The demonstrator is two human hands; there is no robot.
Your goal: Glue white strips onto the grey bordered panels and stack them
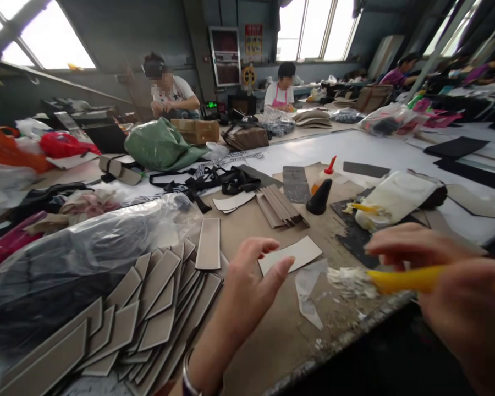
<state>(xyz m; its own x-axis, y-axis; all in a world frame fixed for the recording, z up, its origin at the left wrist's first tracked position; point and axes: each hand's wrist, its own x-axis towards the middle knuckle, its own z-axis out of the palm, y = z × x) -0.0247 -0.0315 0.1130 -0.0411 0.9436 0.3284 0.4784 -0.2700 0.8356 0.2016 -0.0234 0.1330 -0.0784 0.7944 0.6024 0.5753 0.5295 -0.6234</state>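
Observation:
My left hand (247,286) hovers over the brown work surface, fingers apart, its fingertips at the near edge of a pale rectangular card piece (291,254). My right hand (449,286) is closed round the yellow handle of a glue brush (379,279), whose clotted whitish bristles point left above a scrap of clear film (307,291). To the left lies a fanned-out spread of several tan card strips (157,308), with one strip (208,243) lying apart.
A stack of brown strips (280,206), a black cone (319,198) and a red-tipped glue bottle (325,171) stand beyond the card. A white glue bag (391,201) lies at right, a plastic-wrapped bundle (66,264) at left. Other people sit at far tables.

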